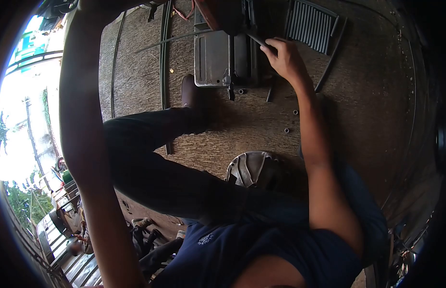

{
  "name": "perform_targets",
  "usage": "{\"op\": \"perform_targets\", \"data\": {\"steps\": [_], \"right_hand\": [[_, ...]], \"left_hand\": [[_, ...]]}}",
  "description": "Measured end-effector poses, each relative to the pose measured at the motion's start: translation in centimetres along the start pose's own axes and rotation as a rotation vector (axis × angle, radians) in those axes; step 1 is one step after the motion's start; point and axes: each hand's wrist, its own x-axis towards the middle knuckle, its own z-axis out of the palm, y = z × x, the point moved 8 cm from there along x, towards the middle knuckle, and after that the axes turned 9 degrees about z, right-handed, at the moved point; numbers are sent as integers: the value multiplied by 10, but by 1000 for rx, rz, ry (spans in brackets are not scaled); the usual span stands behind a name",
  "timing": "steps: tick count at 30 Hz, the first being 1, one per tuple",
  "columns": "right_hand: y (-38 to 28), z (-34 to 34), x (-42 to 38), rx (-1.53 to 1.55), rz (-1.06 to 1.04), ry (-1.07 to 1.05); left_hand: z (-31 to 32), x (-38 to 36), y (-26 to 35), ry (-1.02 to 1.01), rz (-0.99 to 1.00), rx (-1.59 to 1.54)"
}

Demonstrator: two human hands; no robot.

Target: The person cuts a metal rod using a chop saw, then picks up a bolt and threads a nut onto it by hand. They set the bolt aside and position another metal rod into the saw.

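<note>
My right hand [286, 58] is closed around the end of a thin metal bar [255, 38], which runs in beside a floor-standing cut-off saw [211, 60]. The saw has a grey metal base with a clamp [228, 80] and a dark red upper part [211, 14], cut off by the top edge. A thin length of bar [177, 39] also sticks out to the saw's left. My left arm reaches up the left side; my left hand [115, 6] is dark and mostly beyond the top edge, its fingers hidden.
A row of cut grey rods [309, 26] lies at upper right, near a long dark bar [332, 55]. Long bars [164, 62] lie left of the saw. Small metal rings [287, 130] and a ribbed metal housing [249, 168] are on the floor. Another person's legs [158, 249] show at lower left.
</note>
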Motion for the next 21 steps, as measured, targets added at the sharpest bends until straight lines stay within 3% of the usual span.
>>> {"op": "perform_targets", "data": {"steps": [1, 3, 4, 7, 9, 10, 12, 13, 15, 16, 18, 21], "right_hand": [[0, 2, 0, -1, 0, 1], [-3, 6, -1, 19, -52, 26], [-4, 9, -1, 19, -52, 25], [-2, 17, -1, -50, -16, 25], [-4, 20, 0, -87, -31, 28], [-4, 20, 0, -87, -31, 27], [-9, 16, -1, -48, -77, 38], [-10, 15, -1, -49, -77, 37], [-15, 13, -2, -8, -111, 33], [-17, 12, -2, -7, -112, 33], [-18, 13, -4, -22, -96, 8], [-20, 12, -6, -4, -152, 56]], "left_hand": [[-1, 0, 0, -57, 63, 173], [-11, -7, -19, 87, -97, -406], [-12, -9, -15, 87, -98, -406], [-4, -17, -26, 204, -346, -905], [-5, -2, -14, 49, -100, -212], [0, 0, -10, 49, -101, -212], [11, 0, -1, 142, -167, -736], [11, -1, -5, 143, -167, -737], [1, -2, -9, 84, -60, -38], [-1, -2, -9, 84, -60, -37], [0, -3, -13, 89, -149, -357], [-4, 2, -13, 14, -113, -344]]}}
